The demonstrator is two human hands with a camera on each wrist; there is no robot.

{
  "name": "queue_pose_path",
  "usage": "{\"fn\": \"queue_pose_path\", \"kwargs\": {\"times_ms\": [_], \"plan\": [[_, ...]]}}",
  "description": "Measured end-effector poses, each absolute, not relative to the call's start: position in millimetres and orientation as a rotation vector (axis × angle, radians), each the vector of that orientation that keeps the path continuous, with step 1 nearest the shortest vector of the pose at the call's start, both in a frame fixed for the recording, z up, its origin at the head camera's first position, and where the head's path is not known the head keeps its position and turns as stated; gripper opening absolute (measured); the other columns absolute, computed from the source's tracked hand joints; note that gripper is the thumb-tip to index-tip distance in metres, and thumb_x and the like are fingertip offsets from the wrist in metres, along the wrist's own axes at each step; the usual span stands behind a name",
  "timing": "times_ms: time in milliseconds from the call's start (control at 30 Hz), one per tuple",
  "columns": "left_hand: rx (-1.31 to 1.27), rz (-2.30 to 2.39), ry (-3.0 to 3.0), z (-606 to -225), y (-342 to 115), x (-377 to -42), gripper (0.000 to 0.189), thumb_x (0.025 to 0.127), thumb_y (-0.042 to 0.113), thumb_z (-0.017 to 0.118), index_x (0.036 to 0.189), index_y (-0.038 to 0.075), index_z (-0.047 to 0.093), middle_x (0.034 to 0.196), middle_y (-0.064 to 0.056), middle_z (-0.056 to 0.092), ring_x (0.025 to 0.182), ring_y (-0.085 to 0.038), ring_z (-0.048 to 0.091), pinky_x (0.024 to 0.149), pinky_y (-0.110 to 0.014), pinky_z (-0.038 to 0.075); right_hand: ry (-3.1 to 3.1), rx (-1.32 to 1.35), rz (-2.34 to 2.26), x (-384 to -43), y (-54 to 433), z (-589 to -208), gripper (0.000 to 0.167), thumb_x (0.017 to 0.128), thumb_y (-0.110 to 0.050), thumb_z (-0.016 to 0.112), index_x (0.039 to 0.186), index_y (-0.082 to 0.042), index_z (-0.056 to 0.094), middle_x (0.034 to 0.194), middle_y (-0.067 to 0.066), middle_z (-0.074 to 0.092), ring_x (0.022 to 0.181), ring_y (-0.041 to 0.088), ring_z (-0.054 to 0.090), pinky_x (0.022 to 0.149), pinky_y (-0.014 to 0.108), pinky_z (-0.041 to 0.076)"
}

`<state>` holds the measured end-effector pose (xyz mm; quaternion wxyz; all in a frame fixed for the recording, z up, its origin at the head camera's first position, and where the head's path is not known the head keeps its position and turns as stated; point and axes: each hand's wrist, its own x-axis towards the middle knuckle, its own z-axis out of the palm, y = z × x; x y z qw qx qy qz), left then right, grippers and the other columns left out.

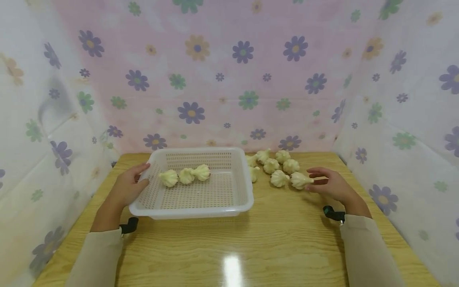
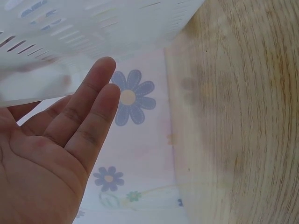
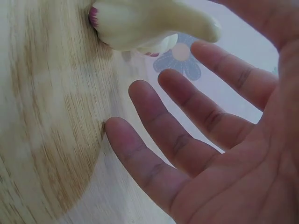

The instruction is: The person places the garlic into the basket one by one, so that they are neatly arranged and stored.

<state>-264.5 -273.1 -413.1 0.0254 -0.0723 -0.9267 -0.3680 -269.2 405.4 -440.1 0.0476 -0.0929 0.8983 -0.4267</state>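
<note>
A white plastic basket (image 1: pixel 201 210) with slotted walls stands left of the middle of the table. At its left rim my left hand (image 1: pixel 127 185) pinches the edge; in the left wrist view the other fingers (image 2: pixel 100 109) stretch along the outside of the wall. Three garlic bulbs (image 1: pixel 186 175) lie inside in a row. To the right, my right hand (image 1: pixel 333 185) spreads its fingers around the stem end of the nearest garlic bulb (image 1: pixel 299 180). The right wrist view has that bulb's stem (image 3: pixel 196 23) just beyond the spread fingertips, with the palm holding nothing.
Several more garlic bulbs (image 1: pixel 271 166) are grouped right of the basket, some partly hidden behind its wall. Flower-print sheeting (image 1: pixel 222 79) encloses the wooden table (image 1: pixel 279 243) at the back and both sides.
</note>
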Motion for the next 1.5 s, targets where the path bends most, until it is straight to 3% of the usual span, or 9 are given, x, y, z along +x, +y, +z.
{"fn": "queue_pose_path", "kwargs": {"times_ms": [200,567,733,900,1133,1333,1500], "plan": [[-0.234,-1.215,-2.837,-413.6,-271.2,-265.6,0.063,0.102,0.020,0.054,0.161,0.009,0.036,0.165,-0.023,0.034,0.123,-0.047,0.063,0.075,-0.039,0.063,2.763,-0.288,-1.277,-270.2,404.3,-443.4,0.076,0.091,-0.035,0.080,0.154,-0.009,0.046,0.148,0.024,0.053,0.126,0.048,0.060,0.091,0.048,0.060],[-0.195,-1.235,-2.832,-415.0,-273.8,-263.6,0.064,0.101,0.018,0.054,0.161,0.010,0.036,0.162,-0.026,0.037,0.117,-0.045,0.066,0.072,-0.038,0.064,2.727,-0.326,-1.295,-274.5,400.7,-446.1,0.075,0.092,-0.032,0.079,0.154,-0.005,0.045,0.149,0.028,0.051,0.123,0.046,0.062,0.091,0.046,0.060],[-0.209,-1.158,-2.840,-415.7,-274.4,-263.5,0.063,0.102,0.021,0.054,0.161,0.011,0.037,0.165,-0.023,0.034,0.124,-0.047,0.063,0.079,-0.042,0.063,2.745,-0.315,-1.270,-276.7,399.9,-449.6,0.075,0.091,-0.034,0.080,0.153,-0.006,0.046,0.151,0.028,0.049,0.123,0.045,0.063,0.094,0.052,0.058],[-0.216,-1.152,-2.839,-414.0,-273.1,-264.5,0.063,0.102,0.022,0.054,0.161,0.011,0.037,0.166,-0.022,0.033,0.132,-0.049,0.057,0.088,-0.050,0.061,2.756,-0.301,-1.264,-278.2,400.1,-452.9,0.074,0.090,-0.035,0.081,0.151,-0.008,0.049,0.152,0.026,0.049,0.122,0.043,0.064,0.094,0.050,0.059],[-0.207,-1.154,-2.849,-412.5,-272.5,-266.4,0.063,0.102,0.021,0.054,0.161,0.010,0.038,0.166,-0.023,0.033,0.131,-0.049,0.057,0.086,-0.049,0.062,2.830,-0.297,-1.210,-281.6,399.9,-458.2,0.069,0.089,-0.041,0.081,0.144,-0.010,0.057,0.144,0.020,0.058,0.116,0.038,0.067,0.089,0.041,0.060],[-0.210,-1.133,-2.851,-411.8,-272.2,-267.2,0.063,0.101,0.021,0.054,0.161,0.010,0.038,0.165,-0.023,0.033,0.131,-0.050,0.058,0.085,-0.049,0.062,2.875,-0.257,-1.177,-283.5,398.7,-459.6,0.065,0.090,-0.047,0.078,0.140,-0.010,0.060,0.141,0.019,0.060,0.117,0.040,0.066,0.090,0.047,0.059],[-0.209,-1.115,-2.854,-411.3,-272.0,-266.5,0.063,0.101,0.022,0.054,0.161,0.009,0.038,0.166,-0.022,0.033,0.132,-0.050,0.056,0.088,-0.051,0.061,2.868,-0.260,-1.190,-284.8,398.7,-460.4,0.069,0.091,-0.048,0.076,0.146,-0.013,0.055,0.147,0.023,0.054,0.123,0.044,0.062,0.093,0.050,0.059]]}}
